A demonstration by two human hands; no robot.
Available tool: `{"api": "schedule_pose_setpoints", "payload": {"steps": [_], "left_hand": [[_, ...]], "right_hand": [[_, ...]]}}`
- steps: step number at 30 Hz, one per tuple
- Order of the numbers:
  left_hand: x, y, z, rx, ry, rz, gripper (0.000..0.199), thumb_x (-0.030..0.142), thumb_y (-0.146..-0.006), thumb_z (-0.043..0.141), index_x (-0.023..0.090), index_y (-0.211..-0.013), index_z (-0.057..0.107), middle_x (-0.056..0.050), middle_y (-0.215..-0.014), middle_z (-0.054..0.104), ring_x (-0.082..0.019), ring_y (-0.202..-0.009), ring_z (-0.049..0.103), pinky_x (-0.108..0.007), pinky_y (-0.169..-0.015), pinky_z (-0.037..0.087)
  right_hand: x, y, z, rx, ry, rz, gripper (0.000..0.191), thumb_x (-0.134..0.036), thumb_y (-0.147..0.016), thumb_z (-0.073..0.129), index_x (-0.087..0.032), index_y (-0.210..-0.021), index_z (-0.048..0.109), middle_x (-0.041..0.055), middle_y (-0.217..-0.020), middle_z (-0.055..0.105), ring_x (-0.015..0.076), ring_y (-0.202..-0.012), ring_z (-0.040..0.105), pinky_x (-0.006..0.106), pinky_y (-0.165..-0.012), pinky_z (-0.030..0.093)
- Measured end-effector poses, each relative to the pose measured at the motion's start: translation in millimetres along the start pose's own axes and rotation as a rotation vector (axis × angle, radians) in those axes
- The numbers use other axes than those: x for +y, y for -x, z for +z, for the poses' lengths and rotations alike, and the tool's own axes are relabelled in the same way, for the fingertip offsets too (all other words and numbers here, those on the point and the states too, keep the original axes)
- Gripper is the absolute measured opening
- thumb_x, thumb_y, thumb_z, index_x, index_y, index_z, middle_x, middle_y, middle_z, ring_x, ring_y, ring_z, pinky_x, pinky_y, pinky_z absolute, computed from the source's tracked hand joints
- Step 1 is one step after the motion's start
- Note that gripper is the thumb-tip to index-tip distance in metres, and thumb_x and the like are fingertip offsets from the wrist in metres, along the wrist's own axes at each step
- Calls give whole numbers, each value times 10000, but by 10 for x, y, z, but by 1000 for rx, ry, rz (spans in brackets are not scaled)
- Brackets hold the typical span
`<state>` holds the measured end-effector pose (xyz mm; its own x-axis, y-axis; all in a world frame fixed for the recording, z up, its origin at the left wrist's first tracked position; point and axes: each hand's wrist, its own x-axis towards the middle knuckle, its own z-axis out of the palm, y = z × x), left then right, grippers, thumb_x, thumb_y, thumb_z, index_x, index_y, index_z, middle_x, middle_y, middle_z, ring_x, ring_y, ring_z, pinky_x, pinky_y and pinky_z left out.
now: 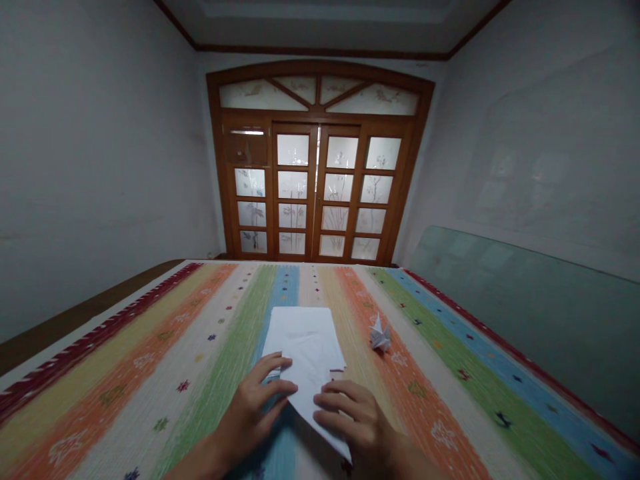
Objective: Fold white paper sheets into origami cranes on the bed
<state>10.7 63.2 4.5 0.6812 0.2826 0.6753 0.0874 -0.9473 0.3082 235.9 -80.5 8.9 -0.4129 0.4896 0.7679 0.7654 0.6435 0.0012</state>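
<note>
Fingers of the left hand (pixel 249 415) lie slightly spread across the left edge of a folded white paper (pixel 302 353), tips pointing right and pressing down on it. Fingers of the right hand (pixel 354 420) sit loosely together on the paper's lower right part, curving left, with the tips just short of the left hand's. Neither hand visibly pinches the paper, and the hands stay a little apart, with a strip of paper showing between them.

The paper lies flat near the middle of a striped cloth (pixel 210 373), its near end narrowing to a point that runs under the right hand, its far end wide and square. Small layered notches show along its right edge, close to the right fingers.

Just beside the paper, to the right, a small paper crane (pixel 380 337) stands on the cloth, well clear of both hands. The cloth's stripes of red, orange, green, blue and cream run away toward the far end.

A brown wooden edge (pixel 85 313) shows along the left of the cloth, and a glass pane (pixel 505 313) leans against the right wall. Beyond them, wooden double doors (pixel 315 193) with frosted panes close off the room.
</note>
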Motion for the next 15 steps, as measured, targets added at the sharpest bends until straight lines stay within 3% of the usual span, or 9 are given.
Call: {"api": "schedule_pose_setpoints", "payload": {"steps": [5, 9, 12, 15], "left_hand": [[-32, -4, 95, -103, 4, -119, 254, 65, -857, 644, 254, -983, 757, -111, -1280, 661, -275, -1150, 670, -440, -980, 575], [-54, 3, 151, -109, -15, -129, 255, 43, -851, 636, 241, -929, 774, -94, -1096, 667, -236, -987, 686, -361, -859, 592], [-73, -1, 155, -152, -26, -116, 254, 47, -855, 649, 248, -915, 792, -58, -915, 664, -210, -855, 674, -301, -754, 569], [-84, -17, 124, -202, -24, -95, 294, 44, -865, 635, 264, -955, 808, -58, -873, 671, -210, -820, 664, -293, -719, 547]], "right_hand": [[45, -11, 122, -89, 4, -39, 260, -153, -1036, 429, -156, -1086, 684, 115, -912, 774, 225, -790, 689, 342, -682, 570], [42, 20, 217, -182, 9, -33, 235, -148, -1034, 439, -179, -1066, 669, 79, -823, 733, 190, -664, 618, 299, -602, 487], [26, 62, 266, -237, 3, -8, 194, -137, -1006, 489, -194, -1074, 661, 70, -850, 734, 184, -690, 633, 286, -628, 487], [20, 112, 292, -289, -18, 32, 197, -117, -973, 535, -201, -1090, 669, 74, -941, 759, 184, -790, 690, 271, -684, 514]]}}
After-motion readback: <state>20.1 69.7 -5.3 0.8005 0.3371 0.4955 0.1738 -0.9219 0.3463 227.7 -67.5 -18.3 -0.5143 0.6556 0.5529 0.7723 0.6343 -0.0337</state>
